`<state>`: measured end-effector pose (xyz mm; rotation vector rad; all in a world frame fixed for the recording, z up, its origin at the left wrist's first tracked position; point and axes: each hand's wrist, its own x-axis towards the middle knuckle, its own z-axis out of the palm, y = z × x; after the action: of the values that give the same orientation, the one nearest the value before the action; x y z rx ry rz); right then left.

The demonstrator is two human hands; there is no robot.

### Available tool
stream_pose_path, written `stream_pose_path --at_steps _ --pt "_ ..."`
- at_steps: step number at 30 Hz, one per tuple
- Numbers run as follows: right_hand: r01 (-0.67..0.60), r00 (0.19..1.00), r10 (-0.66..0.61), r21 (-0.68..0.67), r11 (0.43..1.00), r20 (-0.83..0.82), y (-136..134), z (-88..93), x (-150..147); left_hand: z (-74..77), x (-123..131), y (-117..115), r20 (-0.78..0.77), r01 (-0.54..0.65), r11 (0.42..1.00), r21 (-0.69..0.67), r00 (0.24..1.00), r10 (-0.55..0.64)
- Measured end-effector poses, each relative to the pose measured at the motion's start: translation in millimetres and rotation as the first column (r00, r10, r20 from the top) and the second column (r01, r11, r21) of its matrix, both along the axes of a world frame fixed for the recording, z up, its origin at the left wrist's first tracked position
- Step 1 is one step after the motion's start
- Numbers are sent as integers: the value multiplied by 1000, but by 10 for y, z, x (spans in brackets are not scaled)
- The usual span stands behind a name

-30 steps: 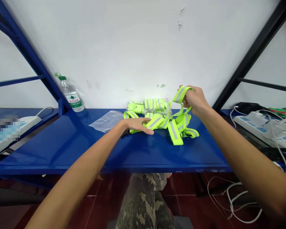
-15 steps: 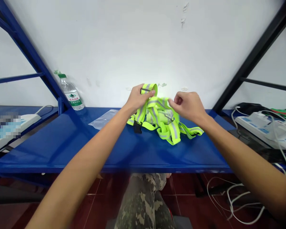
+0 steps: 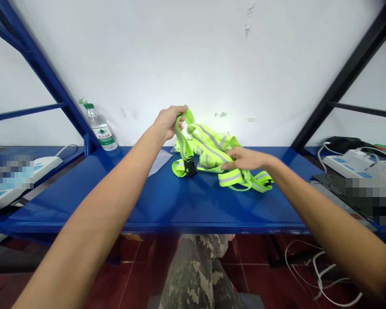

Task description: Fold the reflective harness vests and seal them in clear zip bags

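Head view. Landmark: black buckle (image 3: pixel 190 168), one, resting on the blue tabletop (image 3: pixel 176 210).

Item: reflective straps (image 3: pixel 212 148), yellow-green with a grey stripe, one loose tangle; they lie mainly to the right of the buckle, with one length rising from it toward the upper left.

Item: left hand (image 3: pixel 170 121), above and left of the buckle, clasping the raised length of strap clear of the tabletop.

Item: right hand (image 3: pixel 244 159), to the right of the buckle, thumb and fingers against the tangle; whether they grip it cannot be told.

Item: clear-wrapped pack (image 3: pixel 207 161), just right of the buckle, partly hidden beneath the straps.

Item: clear plastic bag (image 3: pixel 160 163), flat, left of the buckle, partly behind the left forearm.

Item: water bottle (image 3: pixel 103 134), green cap, well to the left of the buckle, beside the wall.

Item: white power strip (image 3: pixel 344 166), well to the right of the buckle.
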<state>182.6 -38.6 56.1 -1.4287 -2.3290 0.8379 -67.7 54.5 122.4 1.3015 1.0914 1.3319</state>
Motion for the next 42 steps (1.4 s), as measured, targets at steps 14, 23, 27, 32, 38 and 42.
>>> stream_pose_path --at_steps 14,23,27,32,38,42 --pt "-149 687 -25 -174 973 -726 25 707 160 -169 550 -574 -508 557 810 185 759 -407" --pt "97 829 -87 -10 995 -552 182 680 362 202 529 -322 -263 43 938 345 964 52" --pt "60 763 -125 -123 991 -634 164 639 425 344 506 -355 -166 -24 949 313 983 80" --pt "-101 711 -85 -220 970 -698 110 576 400 362 482 -437 -99 64 982 175 994 -47" --pt "489 671 -316 80 868 -671 158 455 148 255 476 -403 -18 339 941 -11 941 -339" --pt "508 794 -170 482 714 -584 89 430 -47 242 502 -441 19 430 903 -19 903 -429"
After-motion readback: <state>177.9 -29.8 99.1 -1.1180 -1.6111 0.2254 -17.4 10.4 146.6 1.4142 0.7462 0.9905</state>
